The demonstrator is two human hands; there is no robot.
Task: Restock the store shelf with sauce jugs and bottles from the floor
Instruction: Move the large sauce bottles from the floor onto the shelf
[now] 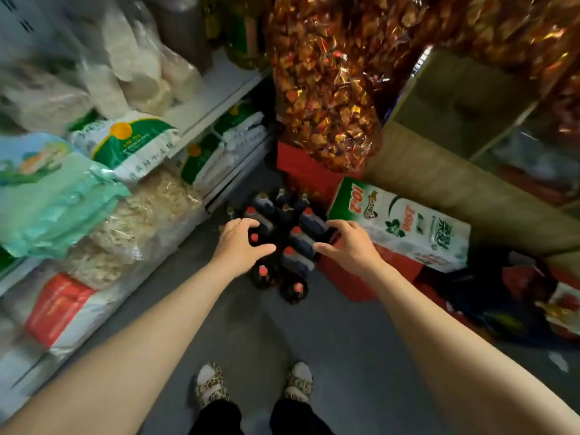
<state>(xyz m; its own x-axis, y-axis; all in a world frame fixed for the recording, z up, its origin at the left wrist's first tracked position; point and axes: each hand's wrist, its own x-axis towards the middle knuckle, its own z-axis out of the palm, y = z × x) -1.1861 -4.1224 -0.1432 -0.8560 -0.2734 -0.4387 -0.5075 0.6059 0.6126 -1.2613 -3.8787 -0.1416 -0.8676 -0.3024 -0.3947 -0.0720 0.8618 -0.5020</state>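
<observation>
A person's left hand [243, 243] and right hand [348, 243], both spread-fingered and holding nothing, hover either side of a cluster of dark, red-capped plastic sauce jugs and bottles [284, 243] standing upright on the grey floor [329, 334], directly below and about equally near both.

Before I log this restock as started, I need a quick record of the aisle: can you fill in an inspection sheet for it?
Surface: grey floor, bare in front of the feet.
Job's things: cluster of dark sauce jugs and bottles with red caps, standing on the floor.
Clutter: green-and-white carton lying beside the cluster; red bags to the right.
Hands: left hand and right hand both over the cluster, fingers curved, neither visibly holding anything.
Cables: nothing seen.
Surroundings: shelf on the left loaded with rice bags; big bag of foil-wrapped sweets behind; cardboard boxes to the right.
</observation>
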